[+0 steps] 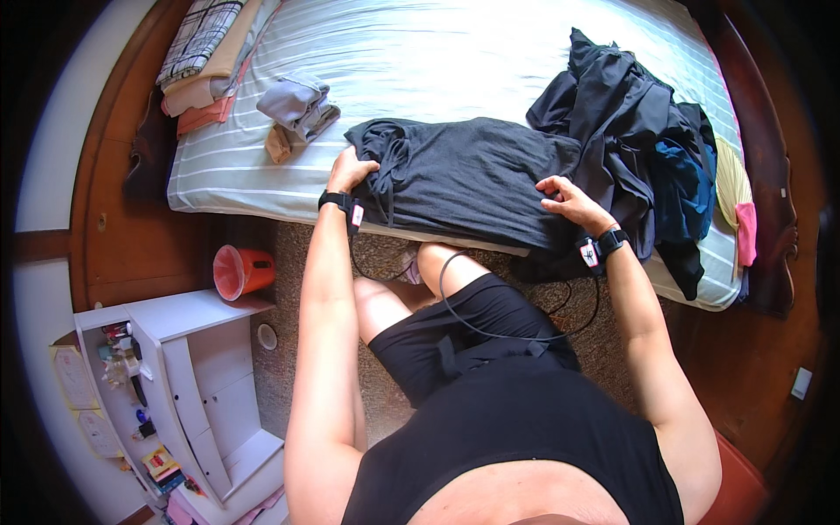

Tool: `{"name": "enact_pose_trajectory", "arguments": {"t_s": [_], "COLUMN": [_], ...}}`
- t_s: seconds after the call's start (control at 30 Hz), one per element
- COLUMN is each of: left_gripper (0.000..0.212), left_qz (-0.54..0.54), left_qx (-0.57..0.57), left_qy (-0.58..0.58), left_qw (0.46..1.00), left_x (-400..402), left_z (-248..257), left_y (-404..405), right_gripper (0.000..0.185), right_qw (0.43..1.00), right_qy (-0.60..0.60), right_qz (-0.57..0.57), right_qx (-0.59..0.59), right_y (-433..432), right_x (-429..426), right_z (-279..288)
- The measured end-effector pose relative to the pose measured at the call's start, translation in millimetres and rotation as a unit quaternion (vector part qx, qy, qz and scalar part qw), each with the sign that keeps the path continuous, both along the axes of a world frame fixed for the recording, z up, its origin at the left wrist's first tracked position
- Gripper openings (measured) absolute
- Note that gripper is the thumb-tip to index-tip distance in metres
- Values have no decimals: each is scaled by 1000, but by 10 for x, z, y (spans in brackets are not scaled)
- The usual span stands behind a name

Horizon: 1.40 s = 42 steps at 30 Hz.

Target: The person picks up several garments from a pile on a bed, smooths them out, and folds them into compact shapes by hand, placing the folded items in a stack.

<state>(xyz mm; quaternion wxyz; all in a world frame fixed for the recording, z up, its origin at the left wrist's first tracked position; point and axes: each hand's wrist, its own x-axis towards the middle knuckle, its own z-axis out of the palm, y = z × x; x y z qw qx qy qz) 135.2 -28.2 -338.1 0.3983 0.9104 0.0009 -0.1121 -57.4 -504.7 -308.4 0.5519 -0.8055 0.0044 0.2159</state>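
A dark grey knit garment [472, 174] with a drawstring at its left end lies spread along the near edge of the bed. My left hand [352, 172] grips its left edge, thumb on top and the other fingers partly hidden. Over the garment's right part is my right hand [574, 203], with thumb and fingers apart and nothing between them; whether the fingertips touch the cloth I cannot tell. Right beside it rises a heap of black and dark blue clothes [610, 125]. Small folded grey-blue and tan clothes [295, 108] sit on the bed, left of the garment.
Folded fabrics [203, 56] are stacked at the far left of the striped bed sheet [420, 65]. A yellow hand fan [730, 180] with a pink handle lies at the right edge. A red bin [241, 272] stands by a white cabinet [197, 315]. A cable [453, 308] loops over my lap.
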Motion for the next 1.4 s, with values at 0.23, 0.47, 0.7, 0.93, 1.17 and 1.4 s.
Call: {"name": "enact_pose_trajectory", "arguments": {"t_s": [0.23,0.47,0.7,0.93,1.17,1.4], "left_gripper": [58,102,43,64,49,65], "left_qz": [-112,-305,-209,15,-93,-267], "left_qx": [142,212,87,69,-54,-176], "left_qy": [-53,73,-181,-39,64,182], "left_qw": [982,926,957,997,992,930], "left_x": [-743,-1160,-892,-767,-726,-1458], "left_z": [963,747,417,206,430,970], "left_y": [-1467,-2193,-1670,-1231,-1470,-2406], "right_gripper": [40,37,38,39,38,37], "right_qw": [999,1000,1000,999,987,974], "right_qy": [41,8,-11,-39,26,12], "right_qz": [-10,-20,-14,-36,-128,-207], "right_qx": [22,2,-7,-5,90,94], "right_y": [-102,-124,-90,-85,40,2], "right_x": [-41,-49,-40,-126,-205,-335], "right_z": [-16,-103,-91,-205,-80,-149]}}
